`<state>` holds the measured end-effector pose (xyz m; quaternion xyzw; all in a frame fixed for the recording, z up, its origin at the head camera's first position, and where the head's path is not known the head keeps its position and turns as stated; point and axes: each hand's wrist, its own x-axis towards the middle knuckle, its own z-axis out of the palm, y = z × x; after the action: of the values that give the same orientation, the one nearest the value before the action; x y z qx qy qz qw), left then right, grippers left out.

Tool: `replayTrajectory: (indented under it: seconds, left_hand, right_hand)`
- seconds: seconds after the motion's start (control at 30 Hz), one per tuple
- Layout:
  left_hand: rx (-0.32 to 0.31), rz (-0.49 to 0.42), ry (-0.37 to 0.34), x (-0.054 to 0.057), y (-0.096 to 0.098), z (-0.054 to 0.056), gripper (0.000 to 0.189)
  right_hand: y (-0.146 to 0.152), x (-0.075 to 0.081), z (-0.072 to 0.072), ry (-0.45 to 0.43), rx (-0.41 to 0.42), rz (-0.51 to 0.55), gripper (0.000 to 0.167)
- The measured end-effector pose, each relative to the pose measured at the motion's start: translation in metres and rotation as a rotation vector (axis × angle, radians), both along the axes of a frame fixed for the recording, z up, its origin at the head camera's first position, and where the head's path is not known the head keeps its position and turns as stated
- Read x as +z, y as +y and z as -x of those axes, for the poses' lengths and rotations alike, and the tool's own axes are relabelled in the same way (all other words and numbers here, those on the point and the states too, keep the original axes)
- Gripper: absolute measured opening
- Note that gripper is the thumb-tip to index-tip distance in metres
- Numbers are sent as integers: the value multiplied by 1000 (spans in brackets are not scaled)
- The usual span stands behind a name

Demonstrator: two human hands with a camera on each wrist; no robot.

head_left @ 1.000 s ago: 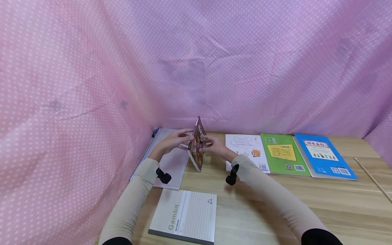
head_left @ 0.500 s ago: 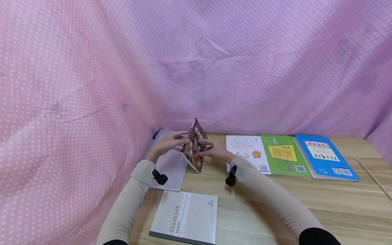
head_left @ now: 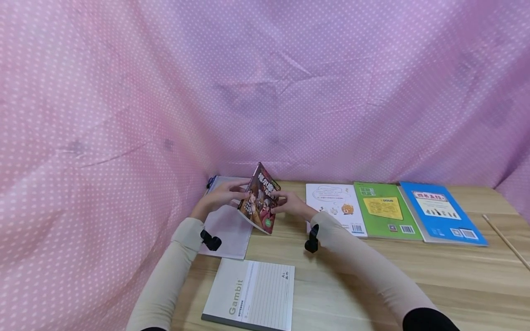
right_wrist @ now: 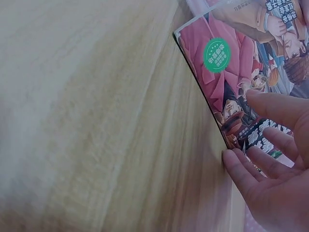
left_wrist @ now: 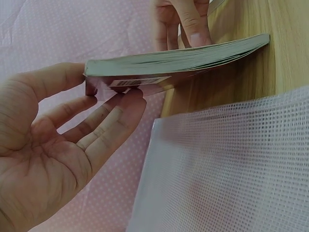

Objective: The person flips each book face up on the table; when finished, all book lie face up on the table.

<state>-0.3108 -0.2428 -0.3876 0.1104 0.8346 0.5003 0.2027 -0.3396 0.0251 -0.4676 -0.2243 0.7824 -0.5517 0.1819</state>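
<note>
A thin paperback book with an illustrated dark red and brown cover stands tilted above the table, its front turned to the right and toward me. My left hand pinches its left side; in the left wrist view, the thumb lies at one corner and the fingers reach under the back cover. On the other side, my right hand touches the front cover with thumb and fingers, one fingertip at the book's edge in the right wrist view. Beneath the left hand lies a whitish mesh zip pouch.
A Gambit notebook lies in front of the pouch. To the right lie a white book, a green book and a blue book, with a thin stick beyond. Pink dotted cloth hangs behind the wooden table.
The paperback has swung from nearly edge-on and leaned left, so its front cover now shows more. My left hand has moved left and slightly down with it.
</note>
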Motion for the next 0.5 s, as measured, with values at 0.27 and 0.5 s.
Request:
replayTrajectory:
  seconds: [0.27, 0.5]
  left_hand:
    - [3, 20, 11, 0, -8, -1, 71]
    - [-59, -30, 60, -3, -18, -2, 74]
  right_hand:
    - [-3, -6, 4, 33, -26, -43, 66]
    - [-4, -7, 3, 28, -41, -62, 68]
